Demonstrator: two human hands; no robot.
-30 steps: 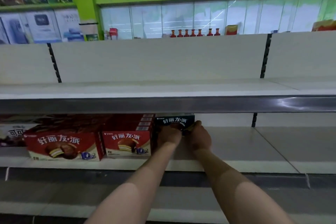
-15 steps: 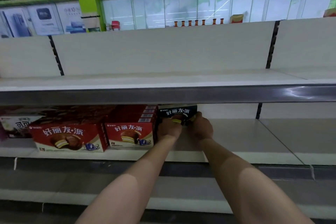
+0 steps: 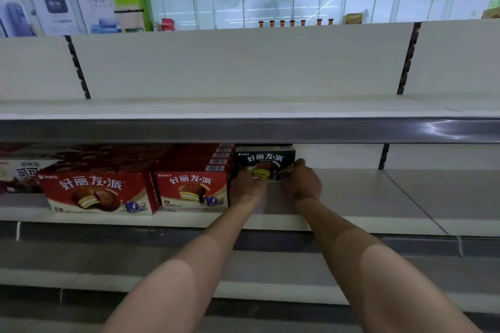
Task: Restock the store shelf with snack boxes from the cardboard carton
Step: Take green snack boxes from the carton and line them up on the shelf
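Your left hand [image 3: 247, 184] and right hand [image 3: 303, 182] grip the lower corners of a dark green rectangular cardboard snack box [image 3: 264, 161], between them on the white metal shelf [image 3: 365, 192]. Just left of your left hand: red cardboard snack box [image 3: 193, 188].

A: What does the person wear?
B: No sleeves show in the lower frame: both forearms are bare to the left hand [image 3: 247, 185] and right hand [image 3: 303, 182].
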